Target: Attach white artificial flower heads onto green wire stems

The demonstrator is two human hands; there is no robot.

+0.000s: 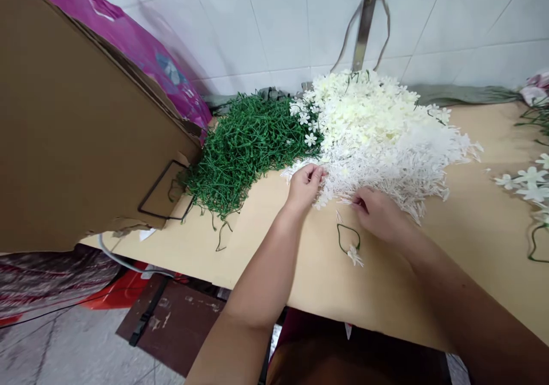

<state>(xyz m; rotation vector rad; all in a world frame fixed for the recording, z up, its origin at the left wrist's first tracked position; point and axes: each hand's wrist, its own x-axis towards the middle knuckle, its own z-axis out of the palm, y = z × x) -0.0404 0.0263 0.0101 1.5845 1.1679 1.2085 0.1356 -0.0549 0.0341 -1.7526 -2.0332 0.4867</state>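
Observation:
At the front left edge of a heap of white artificial flowers [369,116], my left hand [305,186] has its thumb and fingers pinched together. What lies in that pinch is too small to make out. My right hand [380,212] is at the heap's front edge, its fingers curled closed and their tips partly hidden. Thin white stamen-like sticks [343,200] show beside those fingertips. Just below, on the table, lies a looped green stem [338,237] with a white flower [354,254] at its end.
Left of the flowers is a pile of green plastic stems [249,145]. A big cardboard box [86,133] stands at the left, with a purple bag [141,42] behind it. More white flowers [530,178] lie at the right edge. A metal strip [365,27] leans on the tiled wall.

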